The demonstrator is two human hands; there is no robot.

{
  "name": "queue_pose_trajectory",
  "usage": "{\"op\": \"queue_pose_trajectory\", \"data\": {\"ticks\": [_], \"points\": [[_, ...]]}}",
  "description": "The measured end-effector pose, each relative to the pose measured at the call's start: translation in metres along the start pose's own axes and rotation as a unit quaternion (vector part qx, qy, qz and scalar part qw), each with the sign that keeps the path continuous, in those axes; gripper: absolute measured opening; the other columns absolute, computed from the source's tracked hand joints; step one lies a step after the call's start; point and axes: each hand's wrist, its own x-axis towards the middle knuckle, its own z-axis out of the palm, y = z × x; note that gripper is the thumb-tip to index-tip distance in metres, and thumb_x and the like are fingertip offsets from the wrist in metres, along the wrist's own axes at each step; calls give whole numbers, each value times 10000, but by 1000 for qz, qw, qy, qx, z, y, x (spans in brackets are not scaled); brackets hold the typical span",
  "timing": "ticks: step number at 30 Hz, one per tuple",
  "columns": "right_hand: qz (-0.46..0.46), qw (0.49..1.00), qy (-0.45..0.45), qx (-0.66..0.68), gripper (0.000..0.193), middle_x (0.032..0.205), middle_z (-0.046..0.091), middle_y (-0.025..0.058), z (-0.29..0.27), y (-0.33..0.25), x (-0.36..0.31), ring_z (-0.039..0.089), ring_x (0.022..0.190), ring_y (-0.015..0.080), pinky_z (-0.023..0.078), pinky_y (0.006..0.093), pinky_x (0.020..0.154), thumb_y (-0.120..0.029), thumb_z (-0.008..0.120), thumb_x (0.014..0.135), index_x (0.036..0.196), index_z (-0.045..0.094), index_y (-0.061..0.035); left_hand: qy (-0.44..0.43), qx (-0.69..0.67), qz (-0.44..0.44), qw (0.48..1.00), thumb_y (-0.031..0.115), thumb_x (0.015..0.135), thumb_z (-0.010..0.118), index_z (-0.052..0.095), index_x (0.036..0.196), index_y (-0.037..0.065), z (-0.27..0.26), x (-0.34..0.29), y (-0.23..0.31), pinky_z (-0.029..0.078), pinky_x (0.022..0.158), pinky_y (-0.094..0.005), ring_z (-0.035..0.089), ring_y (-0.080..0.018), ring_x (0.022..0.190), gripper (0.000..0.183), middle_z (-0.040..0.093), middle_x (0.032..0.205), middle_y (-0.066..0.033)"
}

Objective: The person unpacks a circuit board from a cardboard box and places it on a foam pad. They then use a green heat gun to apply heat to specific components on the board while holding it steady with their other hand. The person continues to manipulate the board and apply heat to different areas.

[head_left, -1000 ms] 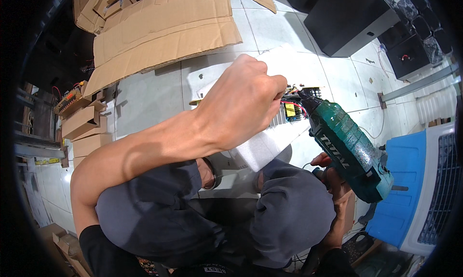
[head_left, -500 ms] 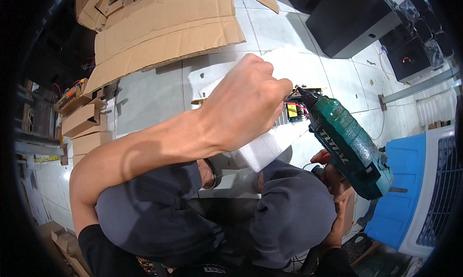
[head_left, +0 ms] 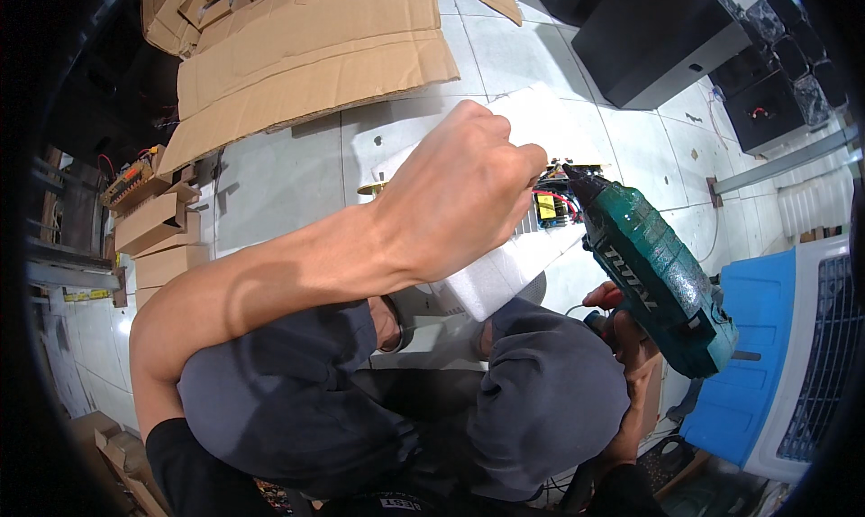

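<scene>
My left hand is closed above a circuit board, its thumb and fingertips pinched together; whatever they hold is hidden behind the hand. The circuit board, with a yellow component, a red wire and metal fins, shows only in part beyond my fingers. Under it lies a white foam block. In my right hand is a teal glue gun, gripped by its handle low on the right. Its black nozzle points at the board's far right part, close to my left fingertips.
A large flattened cardboard sheet lies at the far left, with small cardboard boxes below it. Black speaker cabinets stand at the far right. A blue and white appliance sits at the right. White floor tiles surround the foam.
The glue gun has shifted slightly to the right, its nozzle a little further from my left fingertips. My left hand has stayed almost in place.
</scene>
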Motion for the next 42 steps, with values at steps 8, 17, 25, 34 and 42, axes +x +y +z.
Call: {"op": "queue_pose_trajectory", "data": {"ticks": [8, 17, 25, 34, 42], "points": [[16, 1000, 2, -26, 344, 998, 696, 134, -3, 0, -2, 680, 869, 196, 566, 360, 767, -278, 567, 999, 1171, 643, 10, 17, -17, -19, 1000, 5, 734, 748, 640, 713, 11, 1, 1, 1, 476, 745, -386, 583, -269, 641, 111, 604, 639, -101], [44, 999, 11, -11, 324, 1005, 707, 141, -3, -1, -4, 688, 883, 204, 571, 358, 791, -237, 610, 975, 1192, 644, 1, 3, -16, -44, 999, 12, 739, 742, 654, 707, -2, 1, 1, 0, 475, 705, -381, 587, -268, 624, 95, 625, 631, -116], [12, 1000, 17, 9, 317, 1016, 703, 142, 0, 2, -5, 695, 912, 217, 574, 374, 812, -207, 595, 977, 1206, 636, 8, 0, -26, -65, 998, 27, 745, 748, 665, 708, -11, 0, 1, 1, 478, 683, -386, 582, -268, 606, 99, 631, 622, -121], [32, 999, 2, -5, 312, 1004, 710, 116, -5, 1, -7, 676, 848, 175, 552, 334, 719, -236, 591, 987, 1187, 653, -5, 18, -35, -78, 996, 42, 754, 777, 670, 701, -22, 1, 1, 3, 479, 635, -364, 592, -248, 613, 135, 634, 622, -130], [19, 1000, 15, -4, 300, 1018, 714, 99, -2, 3, -7, 661, 768, 137, 536, 294, 628, -253, 599, 988, 1169, 671, -24, 11, -31, -81, 996, 57, 767, 775, 682, 701, -30, 2, 2, 3, 480, 621, -351, 588, -231, 594, 143, 641, 624, -125]]}}
